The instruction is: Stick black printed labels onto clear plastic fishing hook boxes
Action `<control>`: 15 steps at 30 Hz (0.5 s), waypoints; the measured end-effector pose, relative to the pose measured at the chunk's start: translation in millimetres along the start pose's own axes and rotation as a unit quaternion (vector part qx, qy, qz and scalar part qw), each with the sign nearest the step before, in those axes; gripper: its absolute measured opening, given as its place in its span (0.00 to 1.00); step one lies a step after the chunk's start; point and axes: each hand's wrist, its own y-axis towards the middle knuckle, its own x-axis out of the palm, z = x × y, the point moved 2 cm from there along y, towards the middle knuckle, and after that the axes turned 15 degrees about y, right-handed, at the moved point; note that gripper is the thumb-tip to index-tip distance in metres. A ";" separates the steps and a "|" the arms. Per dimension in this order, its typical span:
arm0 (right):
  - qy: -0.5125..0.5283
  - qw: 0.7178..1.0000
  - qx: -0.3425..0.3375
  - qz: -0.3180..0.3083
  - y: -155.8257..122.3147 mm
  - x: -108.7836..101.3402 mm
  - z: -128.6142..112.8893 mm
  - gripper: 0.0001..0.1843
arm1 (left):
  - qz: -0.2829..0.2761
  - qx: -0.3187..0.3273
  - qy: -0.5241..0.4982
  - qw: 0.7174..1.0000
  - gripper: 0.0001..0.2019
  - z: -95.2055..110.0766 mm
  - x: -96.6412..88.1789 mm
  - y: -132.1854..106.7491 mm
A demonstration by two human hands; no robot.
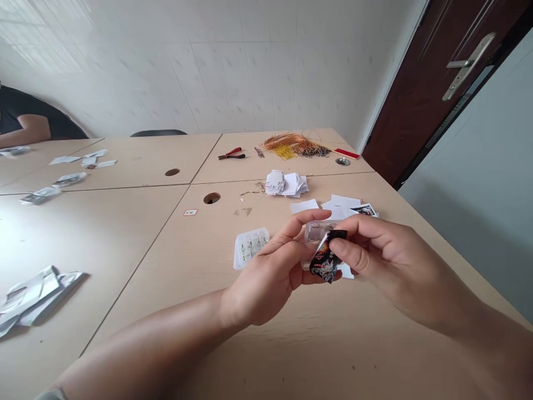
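Above a pale wood-toned counter (291, 355), near right, a bent black printed card (323, 262) is pinched by the right hand (391, 261) before a clear plastic case (314, 230) cupped in the left hand (266, 278); creases are best avoided with light thumb pressure.

The left hand (266, 278) curls near the centre; the right hand (391, 258) pinches beside it, forearms (166, 336) slanting from lower corners.
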 end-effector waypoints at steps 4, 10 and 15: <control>0.034 0.999 0.036 -0.015 18.6 0.1 -2.2 0.10 | -0.009 0.036 -0.020 0.999 0.12 6.5 -5.4 1.5; -0.021 1.000 0.004 0.004 17.8 -3.9 5.3 0.06 | -0.023 0.076 0.027 0.996 0.13 4.0 -10.7 1.4; -0.002 1.000 0.012 -0.005 15.5 -2.7 8.2 0.15 | -0.011 0.054 0.027 0.998 0.11 3.1 -9.7 1.4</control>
